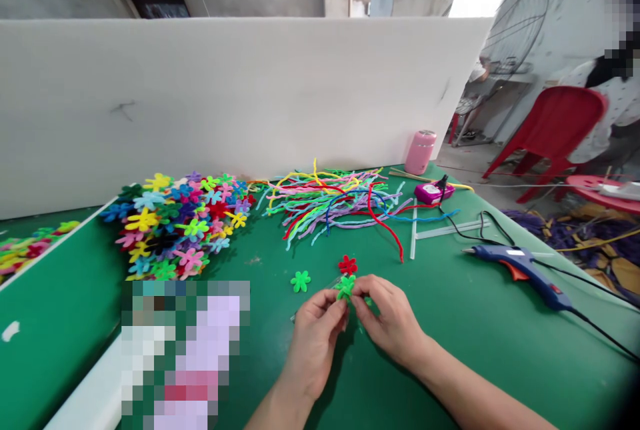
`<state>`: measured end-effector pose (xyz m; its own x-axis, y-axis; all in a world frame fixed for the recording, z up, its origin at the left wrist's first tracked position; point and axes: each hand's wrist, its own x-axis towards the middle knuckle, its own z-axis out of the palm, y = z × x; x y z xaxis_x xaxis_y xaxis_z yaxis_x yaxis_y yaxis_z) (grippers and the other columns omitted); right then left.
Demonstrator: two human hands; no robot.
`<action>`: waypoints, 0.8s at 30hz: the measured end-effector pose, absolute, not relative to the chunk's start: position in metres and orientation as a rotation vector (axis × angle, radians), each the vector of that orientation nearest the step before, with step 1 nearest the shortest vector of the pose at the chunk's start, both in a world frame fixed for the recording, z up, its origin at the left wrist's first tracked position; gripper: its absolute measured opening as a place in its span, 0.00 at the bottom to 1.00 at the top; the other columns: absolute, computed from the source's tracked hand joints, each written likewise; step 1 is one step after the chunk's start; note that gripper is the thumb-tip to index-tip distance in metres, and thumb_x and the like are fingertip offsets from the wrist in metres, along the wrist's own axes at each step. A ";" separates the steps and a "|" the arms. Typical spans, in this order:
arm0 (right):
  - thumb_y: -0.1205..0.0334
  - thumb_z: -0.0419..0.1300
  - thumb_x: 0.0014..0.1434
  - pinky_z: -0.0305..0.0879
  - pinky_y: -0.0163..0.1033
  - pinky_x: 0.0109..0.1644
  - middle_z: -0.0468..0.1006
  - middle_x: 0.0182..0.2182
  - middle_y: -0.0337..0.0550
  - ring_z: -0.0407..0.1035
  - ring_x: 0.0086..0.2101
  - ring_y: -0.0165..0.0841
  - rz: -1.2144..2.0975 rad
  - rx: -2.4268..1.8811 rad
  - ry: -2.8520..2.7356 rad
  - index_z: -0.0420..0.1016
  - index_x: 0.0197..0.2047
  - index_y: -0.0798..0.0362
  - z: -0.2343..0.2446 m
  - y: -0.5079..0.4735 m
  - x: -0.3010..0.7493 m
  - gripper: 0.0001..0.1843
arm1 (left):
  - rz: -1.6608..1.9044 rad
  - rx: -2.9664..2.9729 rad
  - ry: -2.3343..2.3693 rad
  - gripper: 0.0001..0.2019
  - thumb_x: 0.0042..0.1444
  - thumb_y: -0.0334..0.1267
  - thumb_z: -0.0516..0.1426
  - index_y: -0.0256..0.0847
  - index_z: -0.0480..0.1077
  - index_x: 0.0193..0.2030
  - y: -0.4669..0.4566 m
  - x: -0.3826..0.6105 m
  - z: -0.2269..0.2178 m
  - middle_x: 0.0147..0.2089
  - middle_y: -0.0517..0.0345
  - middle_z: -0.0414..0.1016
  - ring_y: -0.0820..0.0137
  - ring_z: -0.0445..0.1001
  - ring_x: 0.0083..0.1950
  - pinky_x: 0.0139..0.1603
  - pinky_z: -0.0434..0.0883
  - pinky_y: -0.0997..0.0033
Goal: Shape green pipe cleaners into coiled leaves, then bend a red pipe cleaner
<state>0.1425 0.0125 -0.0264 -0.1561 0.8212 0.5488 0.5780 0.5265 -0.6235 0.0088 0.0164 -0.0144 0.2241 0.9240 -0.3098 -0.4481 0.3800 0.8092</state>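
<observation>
Between my two hands is a green pipe-cleaner flower (345,288), pinched by its petals. My left hand (316,333) grips its left side with thumb and forefinger. On the other side, the fingertips of my right hand (387,317) close on its right edge. Just beyond my fingers a red pipe-cleaner flower (347,265) lies on the table. Left of it rests a second green flower (301,281), apart from my hands. Something thin and clear lies partly hidden behind my left fingers.
A pile of colourful flowers (185,223) sits at left, loose pipe cleaners (330,200) in the middle. Rightward lie a blue glue gun (523,270) with cords, glue sticks (414,233) and a purple box (434,193). A pink bottle (421,152) stands by the white partition (225,97).
</observation>
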 end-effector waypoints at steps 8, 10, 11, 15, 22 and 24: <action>0.68 0.51 0.56 0.61 0.33 0.31 0.69 0.25 0.39 0.64 0.26 0.30 0.550 -1.206 -1.707 0.62 0.30 0.51 -0.025 0.011 0.138 0.04 | 1.055 0.611 0.860 0.06 0.41 0.32 0.63 0.35 0.69 0.25 0.016 0.008 -0.014 0.23 0.62 0.67 0.78 0.62 0.25 0.28 0.61 0.78; 0.68 0.51 0.56 0.60 0.32 0.30 0.68 0.24 0.38 0.63 0.25 0.29 0.616 -1.237 -1.648 0.62 0.29 0.52 -0.023 0.011 0.137 0.04 | 1.051 0.620 0.846 0.06 0.42 0.32 0.63 0.35 0.69 0.25 0.016 0.008 -0.015 0.23 0.62 0.68 0.78 0.63 0.26 0.29 0.61 0.78; 0.68 0.51 0.56 0.60 0.32 0.29 0.68 0.23 0.38 0.62 0.24 0.29 0.652 -1.248 -1.623 0.62 0.29 0.52 -0.022 0.011 0.137 0.04 | 1.049 0.625 0.842 0.06 0.42 0.32 0.63 0.35 0.69 0.25 0.016 0.007 -0.015 0.23 0.61 0.68 0.77 0.63 0.27 0.30 0.61 0.78; 0.66 0.50 0.56 0.59 0.32 0.29 0.66 0.22 0.37 0.60 0.24 0.29 0.795 -1.249 -1.549 0.61 0.28 0.52 -0.019 0.012 0.136 0.06 | 1.043 0.639 0.841 0.05 0.44 0.32 0.62 0.35 0.70 0.26 0.016 0.007 -0.015 0.24 0.61 0.68 0.78 0.63 0.27 0.30 0.61 0.78; 0.62 0.50 0.58 0.58 0.33 0.29 0.64 0.23 0.37 0.59 0.25 0.28 1.011 -1.175 -1.450 0.62 0.29 0.54 -0.026 0.013 0.137 0.08 | 1.052 0.924 1.040 0.06 0.48 0.36 0.58 0.36 0.67 0.27 0.016 0.006 -0.018 0.23 0.63 0.64 0.77 0.59 0.25 0.26 0.59 0.77; 0.60 0.51 0.58 0.57 0.33 0.29 0.63 0.23 0.36 0.58 0.24 0.27 1.068 -1.155 -1.417 0.62 0.29 0.54 -0.028 0.013 0.137 0.08 | 1.055 1.164 1.151 0.07 0.51 0.38 0.56 0.37 0.66 0.27 0.015 0.004 -0.019 0.22 0.64 0.61 0.76 0.58 0.25 0.25 0.59 0.77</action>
